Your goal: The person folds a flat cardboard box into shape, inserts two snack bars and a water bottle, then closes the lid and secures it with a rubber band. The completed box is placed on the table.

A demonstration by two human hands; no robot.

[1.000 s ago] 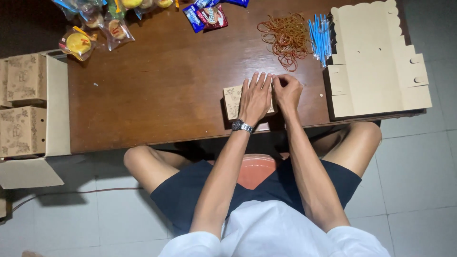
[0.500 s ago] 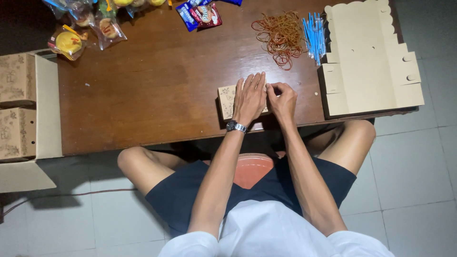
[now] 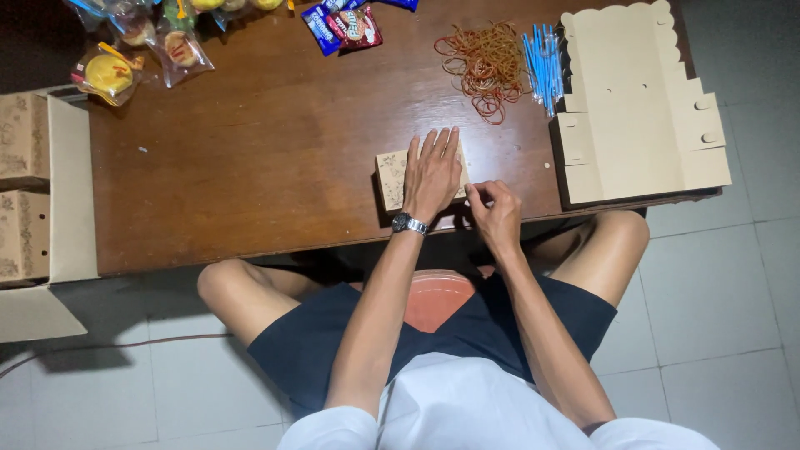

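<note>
Left hand: the left hand [image 3: 433, 171] lies flat, fingers spread and pointing to the far side, pressing down on a small patterned cardboard box piece [image 3: 392, 177]; a wristwatch [image 3: 409, 223] sits on its wrist.
Right hand: the right hand [image 3: 496, 215] is just right of the left, fingers curled together and pinching at the right near edge of the cardboard piece.
Cardboard piece: near the near edge of the brown wooden desk [image 3: 267, 158], about the middle.
Right of desk: a stack of flat, unfolded cardboard boxes [image 3: 637, 108] with scalloped edges.
Far side: a loose heap of rubber bands [image 3: 483, 58], with blue straws [image 3: 543, 65] just right of it; snack packets [image 3: 342, 25] and wrapped cakes [image 3: 112, 73] further left.
Left of desk: folded patterned boxes [image 3: 21, 192] in an open carton.
</note>
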